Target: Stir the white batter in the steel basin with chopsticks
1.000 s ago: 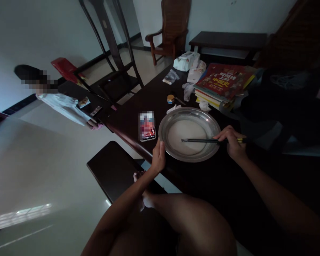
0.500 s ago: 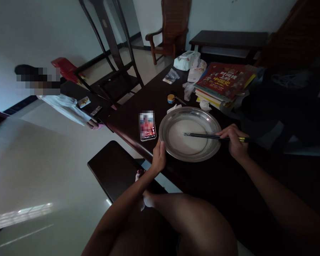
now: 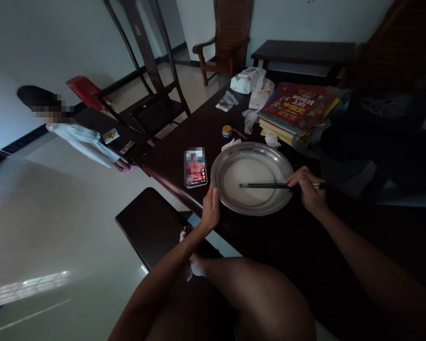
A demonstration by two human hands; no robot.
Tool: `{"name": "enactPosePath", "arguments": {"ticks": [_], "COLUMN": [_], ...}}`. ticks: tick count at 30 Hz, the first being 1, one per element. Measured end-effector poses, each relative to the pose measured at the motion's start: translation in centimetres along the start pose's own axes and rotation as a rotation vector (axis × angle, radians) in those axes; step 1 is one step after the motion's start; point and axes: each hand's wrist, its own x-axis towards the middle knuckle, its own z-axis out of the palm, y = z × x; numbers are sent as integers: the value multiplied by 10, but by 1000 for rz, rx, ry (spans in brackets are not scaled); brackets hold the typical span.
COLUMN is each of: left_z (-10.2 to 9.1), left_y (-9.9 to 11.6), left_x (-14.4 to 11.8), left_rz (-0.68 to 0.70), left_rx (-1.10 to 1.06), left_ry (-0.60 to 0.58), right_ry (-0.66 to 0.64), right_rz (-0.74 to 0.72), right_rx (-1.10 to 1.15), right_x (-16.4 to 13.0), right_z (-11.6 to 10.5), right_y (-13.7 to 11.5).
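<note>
A wide steel basin [image 3: 230,202] rests on the dark table, with a milky white liquid [image 3: 248,173] in its bottom. My left hand [image 3: 210,208] is closed on the near left rim, thumb on top and the other fingers largely hidden beneath. In my right hand [image 3: 307,189], at the right side of the basin, is a pair of black chopsticks [image 3: 264,186]. They lie nearly level over the rim, their tips in the white liquid left of its middle. Beside my left hand a lit phone [image 3: 196,168] lies on the table.
Behind the basin are crumpled tissues [image 3: 271,140], a small jar [image 3: 226,131] and a stack of books [image 3: 298,109]. Plastic bags [image 3: 261,92] lie farther back. A dark bench [image 3: 151,225] stands at the lower left. Another person [image 3: 78,135] is by a low table at the left.
The chopstick tips have moved a little left and toward me through the liquid, and my right hand has shifted slightly left. My left hand stays on the basin rim.
</note>
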Motion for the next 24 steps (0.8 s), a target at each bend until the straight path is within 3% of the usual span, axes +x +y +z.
{"name": "enactPosePath", "arguments": {"ticks": [5, 10, 15, 20, 24], "left_z": [0, 1, 0, 0, 0], "left_y": [2, 1, -1, 0, -1], "left_x": [0, 0, 0, 0, 0], "left_rz": [-5, 1, -2, 6, 2], "left_rx": [-6, -11, -13, -14, -15], "left_ry": [-5, 1, -4, -2, 0], "right_ry": [62, -25, 62, -1, 86], "right_rz": [-21, -13, -14, -7, -18], "right_rx": [4, -6, -2, -20, -16], "right_x": [1, 0, -1, 0, 0], "right_z": [-1, -1, 0, 1, 0], "right_y": [2, 1, 0, -1, 0]}}
